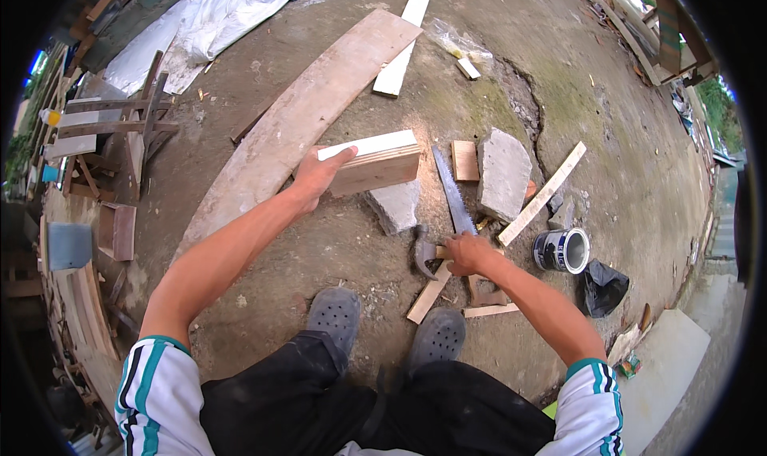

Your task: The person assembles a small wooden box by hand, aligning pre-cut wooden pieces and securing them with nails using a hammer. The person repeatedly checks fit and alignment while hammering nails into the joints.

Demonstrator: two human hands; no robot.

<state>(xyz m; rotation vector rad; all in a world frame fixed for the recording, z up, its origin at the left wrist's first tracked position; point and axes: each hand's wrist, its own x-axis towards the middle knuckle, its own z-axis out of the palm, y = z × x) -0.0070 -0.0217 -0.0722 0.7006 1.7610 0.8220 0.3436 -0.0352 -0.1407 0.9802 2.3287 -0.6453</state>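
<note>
My left hand (317,172) grips the left end of a box-like wooden piece (375,172) with a white top face and layered plywood edges, held off the ground. My right hand (471,254) is closed round the handle of a claw hammer (423,252), its metal head pointing left. Just beyond that hand lies a handsaw (453,188), its blade stretching away from me; its handle is mostly hidden. A wood strip (430,292) lies partly under the hammer. Below the held wooden piece rests a grey concrete chunk (397,204).
A larger concrete block (504,176), a small wood block (465,161) and a long strip (543,194) lie to the right. Nearby are a paint can (562,250) and a black plastic bag (602,288). A long board (307,96) spans the left. The ground is cracked.
</note>
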